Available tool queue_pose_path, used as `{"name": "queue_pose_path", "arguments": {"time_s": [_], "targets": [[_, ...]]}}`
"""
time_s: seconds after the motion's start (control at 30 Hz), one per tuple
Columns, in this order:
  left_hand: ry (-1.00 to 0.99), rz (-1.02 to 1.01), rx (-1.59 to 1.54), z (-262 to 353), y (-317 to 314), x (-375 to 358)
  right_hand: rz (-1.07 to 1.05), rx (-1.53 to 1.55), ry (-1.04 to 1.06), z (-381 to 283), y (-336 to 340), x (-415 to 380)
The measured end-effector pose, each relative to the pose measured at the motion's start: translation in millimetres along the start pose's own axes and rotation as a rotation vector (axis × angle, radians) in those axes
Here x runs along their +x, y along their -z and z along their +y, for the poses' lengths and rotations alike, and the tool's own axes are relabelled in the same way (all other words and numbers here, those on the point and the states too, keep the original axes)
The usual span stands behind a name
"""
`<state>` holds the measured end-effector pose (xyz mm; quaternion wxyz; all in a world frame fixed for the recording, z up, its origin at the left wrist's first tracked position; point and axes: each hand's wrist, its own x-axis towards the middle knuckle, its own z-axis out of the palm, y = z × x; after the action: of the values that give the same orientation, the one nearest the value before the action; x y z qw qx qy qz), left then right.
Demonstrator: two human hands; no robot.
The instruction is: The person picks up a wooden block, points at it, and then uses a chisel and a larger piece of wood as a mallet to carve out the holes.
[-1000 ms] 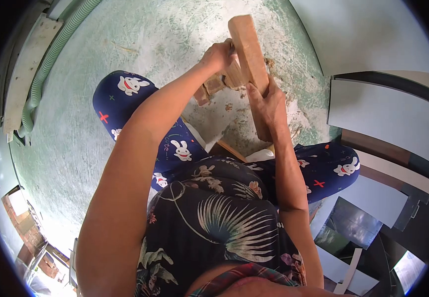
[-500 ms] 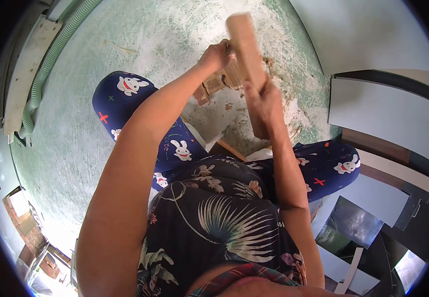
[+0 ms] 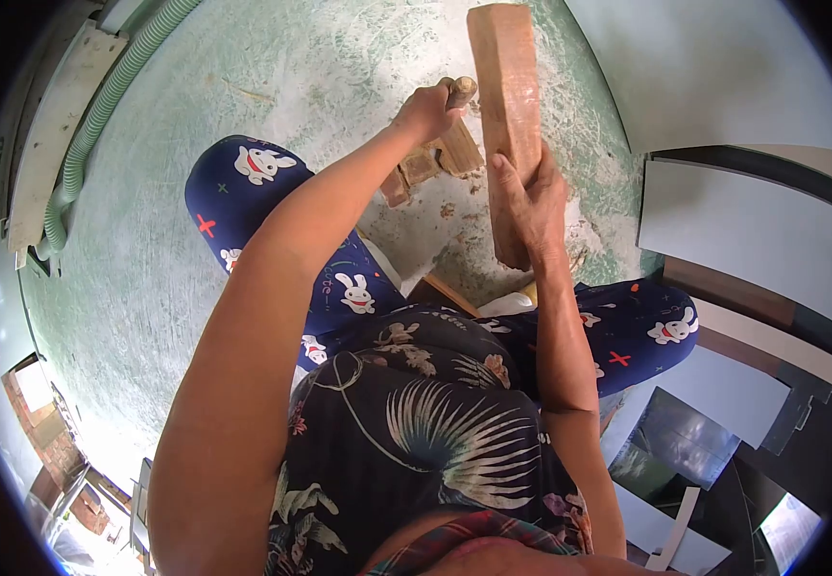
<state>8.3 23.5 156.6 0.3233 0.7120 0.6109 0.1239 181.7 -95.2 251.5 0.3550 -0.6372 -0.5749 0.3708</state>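
Scuffed floor (image 3: 291, 77) bears crumbs (image 3: 447, 209) by the long timber (image 3: 510, 91); work seems begun, remainder unclear; right hand (image 3: 537, 211) grips it, left hand (image 3: 425, 115) clenches a stubby rod (image 3: 462, 91) alongside.

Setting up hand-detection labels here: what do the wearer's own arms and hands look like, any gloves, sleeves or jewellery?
Left hand and right hand: ungloved, no ring, watch or band visible; some fingers hidden. Left arm and right arm: no sleeves where visible, no markings or cables.
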Motion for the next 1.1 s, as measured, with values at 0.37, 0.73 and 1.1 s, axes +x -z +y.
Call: {"name": "queue_pose_path", "arguments": {"time_s": [0.37,0.73,1.1], "targets": [[-0.064,-0.024,0.050,1,2,4,-0.056,-0.144,-0.069,11,-3,1],[-0.023,-0.037,-0.079,0,-4,-7,-0.118,-0.086,-0.135,43,-20,3],[-0.042,-0.031,0.019,-2,-8,-1,-0.020,-0.099,-0.033,-2,4,-2]]}}
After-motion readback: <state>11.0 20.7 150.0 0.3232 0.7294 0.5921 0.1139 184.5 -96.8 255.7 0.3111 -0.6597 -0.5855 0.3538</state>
